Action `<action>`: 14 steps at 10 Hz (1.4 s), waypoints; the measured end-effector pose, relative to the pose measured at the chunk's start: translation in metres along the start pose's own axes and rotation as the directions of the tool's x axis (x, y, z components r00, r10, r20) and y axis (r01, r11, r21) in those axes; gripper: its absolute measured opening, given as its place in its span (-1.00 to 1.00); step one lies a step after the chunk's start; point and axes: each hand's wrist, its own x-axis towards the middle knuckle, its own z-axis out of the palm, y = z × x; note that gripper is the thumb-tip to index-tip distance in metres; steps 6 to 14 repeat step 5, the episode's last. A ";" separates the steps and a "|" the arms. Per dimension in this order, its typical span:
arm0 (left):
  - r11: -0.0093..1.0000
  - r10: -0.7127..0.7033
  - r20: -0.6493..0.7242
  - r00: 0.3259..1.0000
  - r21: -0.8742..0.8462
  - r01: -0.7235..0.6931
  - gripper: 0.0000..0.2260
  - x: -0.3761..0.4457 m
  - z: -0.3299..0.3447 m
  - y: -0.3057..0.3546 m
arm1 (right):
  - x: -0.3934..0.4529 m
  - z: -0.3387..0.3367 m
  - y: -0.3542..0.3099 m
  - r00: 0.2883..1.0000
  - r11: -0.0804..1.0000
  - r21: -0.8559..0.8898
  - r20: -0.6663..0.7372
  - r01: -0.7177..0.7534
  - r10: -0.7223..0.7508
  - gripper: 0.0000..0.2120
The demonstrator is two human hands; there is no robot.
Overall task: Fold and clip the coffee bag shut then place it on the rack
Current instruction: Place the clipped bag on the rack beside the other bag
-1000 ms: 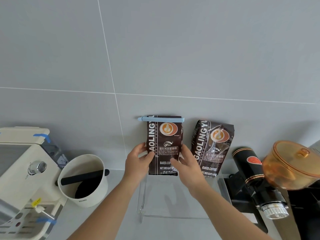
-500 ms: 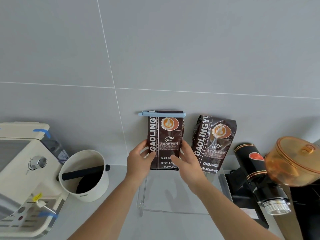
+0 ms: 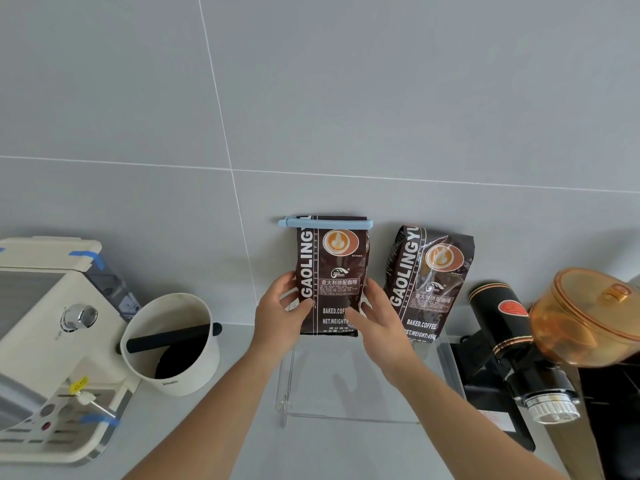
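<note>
Both hands hold the coffee bag (image 3: 332, 275) upright over the clear rack (image 3: 363, 407); left hand (image 3: 278, 313) fingers wrap its left edge, right hand (image 3: 379, 320) fingers its right; the blue clip (image 3: 325, 223) spans the folded top above the fingers.

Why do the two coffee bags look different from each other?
The held coffee bag has a blue clip across its folded top; the other coffee bag has none. The held one stands straight between the left hand and right hand; the other leans, untouched. Both are dark brown with the same label.
</note>
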 end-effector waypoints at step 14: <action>0.999 -0.023 -0.018 1.000 0.024 0.024 -0.46 0.003 -0.004 -0.007 | -0.005 0.000 -0.007 1.000 0.997 -0.072 0.013 0.009 -0.008 -0.42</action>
